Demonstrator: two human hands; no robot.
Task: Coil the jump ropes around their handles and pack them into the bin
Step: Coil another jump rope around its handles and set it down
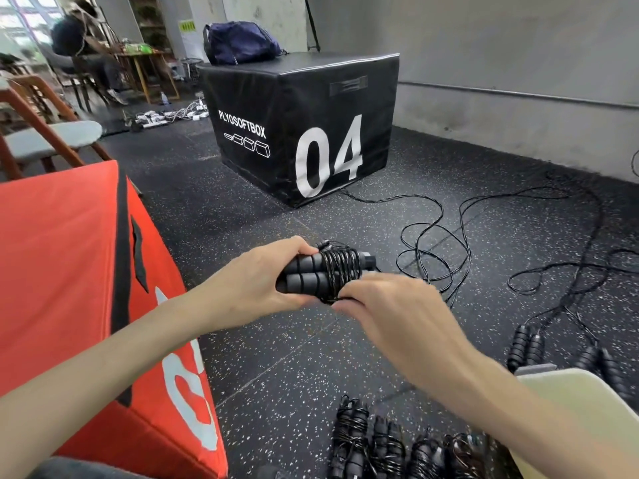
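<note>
Speckled rubber floor (276, 357) (ribbed foam handles (311, 274), wire-wrapped)

The left hand (257, 281) grips a pair of black foam handles (307, 273) held side by side, with black rope (340, 271) coiled round their middle, while the right hand (397, 305) pinches the coil from below at its near side. Loose rope (435, 236) trails from the bundle over the speckled floor (242, 340) toward two o'clock, where more uncoiled ropes (570, 271) lie with their handles (525, 345) near four o'clock. A black box marked 04 (311, 133) stands at twelve o'clock, a red box (69, 271) sits at nine o'clock, and finished coiled bundles (380, 444) lie in a row at five o'clock.
</note>
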